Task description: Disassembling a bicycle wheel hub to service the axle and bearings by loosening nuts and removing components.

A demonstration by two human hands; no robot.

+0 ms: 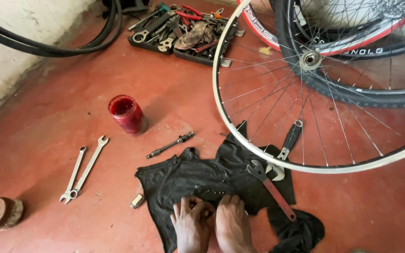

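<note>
Hands on black cloth

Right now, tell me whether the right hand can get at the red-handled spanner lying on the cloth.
Probably yes. The right hand rests on the black cloth beside the left hand, and the red-handled spanner lies just to its right on the same cloth. Nothing sits between them; the wheel rim lies farther off.

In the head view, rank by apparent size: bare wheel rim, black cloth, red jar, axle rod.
1. Bare wheel rim
2. Black cloth
3. Red jar and axle rod: unsure, the rod looks longer, the jar bulkier.
</note>
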